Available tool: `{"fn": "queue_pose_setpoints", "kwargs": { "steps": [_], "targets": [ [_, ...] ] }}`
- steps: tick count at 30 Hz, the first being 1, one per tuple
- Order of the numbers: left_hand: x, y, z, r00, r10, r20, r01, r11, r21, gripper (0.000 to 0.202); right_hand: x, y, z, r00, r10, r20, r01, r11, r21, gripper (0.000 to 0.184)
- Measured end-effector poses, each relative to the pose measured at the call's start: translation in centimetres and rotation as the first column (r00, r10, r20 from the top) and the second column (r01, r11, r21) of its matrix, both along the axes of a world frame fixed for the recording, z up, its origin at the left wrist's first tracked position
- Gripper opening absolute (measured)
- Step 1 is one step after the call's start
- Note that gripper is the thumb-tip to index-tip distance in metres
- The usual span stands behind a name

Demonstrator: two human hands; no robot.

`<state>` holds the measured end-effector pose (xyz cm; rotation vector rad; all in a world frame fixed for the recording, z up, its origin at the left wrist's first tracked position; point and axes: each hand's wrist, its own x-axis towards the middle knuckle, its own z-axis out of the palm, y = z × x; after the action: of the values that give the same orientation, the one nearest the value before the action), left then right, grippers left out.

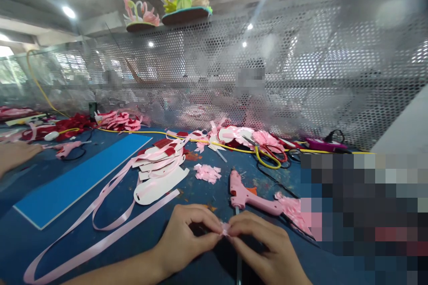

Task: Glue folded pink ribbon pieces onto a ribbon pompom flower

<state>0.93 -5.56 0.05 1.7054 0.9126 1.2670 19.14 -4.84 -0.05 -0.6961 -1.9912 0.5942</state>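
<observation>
Both hands meet near the front of the table. My left hand (189,229) pinches one side of a small piece of pale pink ribbon (225,229), and my right hand (264,242) pinches the other side; most of the piece is hidden by fingertips. Just beyond my right hand lies a pink hot glue gun (245,196) with a glue stick (238,267) running out of its back towards me. A small heap of cut pink ribbon pieces (207,173) sits past my fingertips. To the left, long pink ribbon (110,240) loops over the table.
White card shapes (160,185) with ribbon lie left of centre, beside a blue board (83,180). Scissors with yellow handles (267,160) and a yellow cable (160,132) lie at the back. Another person's hand (20,153) is at far left near a second glue gun (68,148). Perforated metal panel (214,67) behind.
</observation>
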Motion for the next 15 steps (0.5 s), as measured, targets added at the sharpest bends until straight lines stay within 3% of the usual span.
{"fn": "queue_pose_setpoints", "kwargs": {
  "steps": [4,8,11,15],
  "targets": [
    [0.1,-0.1,-0.1,0.999,0.022,-0.029,-0.022,1.000,0.007,0.008,0.1,0.0,0.0,1.000,-0.011,0.003,0.011,1.000,-0.020,0.012],
    [0.1,-0.2,-0.1,0.998,0.034,-0.051,-0.040,0.992,-0.123,0.002,0.1,0.0,-0.4,0.998,-0.065,0.000,0.065,0.994,-0.084,0.010],
    [0.2,-0.3,0.0,0.998,0.047,-0.037,-0.054,0.979,-0.198,0.010,0.0,0.0,-0.9,0.995,-0.104,-0.005,0.103,0.985,-0.137,0.007],
    [0.4,-0.3,0.0,0.999,0.027,-0.024,-0.030,0.984,-0.175,0.021,0.1,0.0,-1.2,0.992,-0.124,0.015,0.125,0.978,-0.170,0.007]
  ]
}}
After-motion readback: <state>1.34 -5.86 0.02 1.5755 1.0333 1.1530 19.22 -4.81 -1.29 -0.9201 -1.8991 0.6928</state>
